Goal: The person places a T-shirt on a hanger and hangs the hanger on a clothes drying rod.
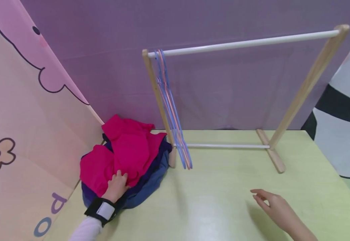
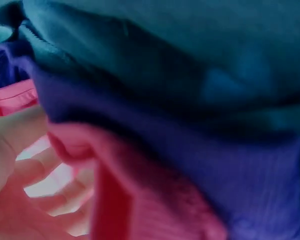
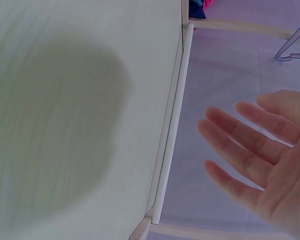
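A bright pink garment (image 1: pixel 133 147) lies crumpled on top of a heap of clothes at the left of the table. Under it show a dark purple garment (image 2: pixel 180 140) and a blue one (image 1: pixel 146 194). My left hand (image 1: pixel 116 186) rests at the near edge of the pink cloth. In the left wrist view its thumb and fingers (image 2: pixel 65 197) are spread apart at that cloth, with the tips partly hidden behind it. Over the right part of the table hovers my right hand (image 1: pixel 274 206), holding nothing, fingers loosely bent and apart in the right wrist view.
A rack with wooden legs (image 1: pixel 307 90) and a white top rail (image 1: pixel 247 44) stands at the back. Several blue and pink hangers (image 1: pixel 172 110) hang at its left end. A low white bar (image 1: pixel 223 146) joins the legs. Printed cloth walls (image 1: pixel 42 134) enclose the table (image 1: pixel 217 194).
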Demonstrator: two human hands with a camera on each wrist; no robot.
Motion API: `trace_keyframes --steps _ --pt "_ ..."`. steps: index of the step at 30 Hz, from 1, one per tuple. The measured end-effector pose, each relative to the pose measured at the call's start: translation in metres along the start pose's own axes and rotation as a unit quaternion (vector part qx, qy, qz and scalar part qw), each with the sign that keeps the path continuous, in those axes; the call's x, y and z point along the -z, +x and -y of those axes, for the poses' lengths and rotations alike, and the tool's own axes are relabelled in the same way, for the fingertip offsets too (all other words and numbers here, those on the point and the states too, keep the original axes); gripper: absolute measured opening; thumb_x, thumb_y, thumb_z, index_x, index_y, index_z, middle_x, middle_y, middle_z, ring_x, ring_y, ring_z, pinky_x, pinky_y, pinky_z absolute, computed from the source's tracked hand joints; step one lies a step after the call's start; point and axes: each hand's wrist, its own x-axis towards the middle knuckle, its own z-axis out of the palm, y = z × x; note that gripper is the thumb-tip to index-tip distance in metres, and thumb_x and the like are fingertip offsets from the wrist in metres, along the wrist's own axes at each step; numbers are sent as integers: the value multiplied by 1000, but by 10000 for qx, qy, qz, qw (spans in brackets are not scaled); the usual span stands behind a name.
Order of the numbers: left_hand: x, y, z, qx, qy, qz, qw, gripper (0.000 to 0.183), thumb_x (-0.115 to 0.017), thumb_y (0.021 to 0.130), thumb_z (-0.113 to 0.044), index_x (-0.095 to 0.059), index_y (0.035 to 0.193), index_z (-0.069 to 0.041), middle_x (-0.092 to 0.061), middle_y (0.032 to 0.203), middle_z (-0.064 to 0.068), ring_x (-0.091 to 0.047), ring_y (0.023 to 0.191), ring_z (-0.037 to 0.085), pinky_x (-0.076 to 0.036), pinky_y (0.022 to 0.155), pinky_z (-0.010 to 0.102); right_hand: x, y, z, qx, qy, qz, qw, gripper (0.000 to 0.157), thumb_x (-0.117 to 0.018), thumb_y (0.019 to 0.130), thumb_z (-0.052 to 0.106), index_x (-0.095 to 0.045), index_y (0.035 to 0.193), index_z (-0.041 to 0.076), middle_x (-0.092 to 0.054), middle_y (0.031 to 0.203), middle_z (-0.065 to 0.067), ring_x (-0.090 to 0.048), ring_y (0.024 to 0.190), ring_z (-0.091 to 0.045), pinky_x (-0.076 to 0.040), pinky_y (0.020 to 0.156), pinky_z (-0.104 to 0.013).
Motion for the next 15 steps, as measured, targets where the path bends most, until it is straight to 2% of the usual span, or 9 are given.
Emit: trace_keyframes --steps 4,9,12,15 --pt "6 1 -1 -75 -27 41 10000 17 -68 68 -2 -51 69 -2 -49 70 16 -53 68 38 -44 53 51 -1 -2 -2 50 11 -37 10000 18 -59 83 9 -63 101 6 -65 79 0 -60 70 -16 -49 61 -34" --pt "13 3 0 -198 -106 82 9997 17 -64 68 0 -49 64 -5 -54 64 12 -57 66 34 -45 53 46 -2 -4 -4 173 31 -144 9997 17 -60 82 7 -63 99 5 -65 78 0 -60 67 -12 -49 60 -32" --pt "18 3 3 -149 -438 -21 9989 17 -65 70 -2 -50 66 -7 -55 64 9 -57 64 31 -44 51 42 -1 -4 -5 136 50 -103 9998 17 -60 83 8 -63 99 5 -66 78 0 -60 68 -13 -49 60 -32" --pt "23 2 6 -56 -787 -306 9964 15 -67 72 -4 -53 68 -8 -58 66 7 -57 63 29 -43 51 39 -1 -5 -6 60 65 -61 9999 18 -59 83 9 -63 100 6 -66 79 -1 -60 68 -14 -49 60 -32"
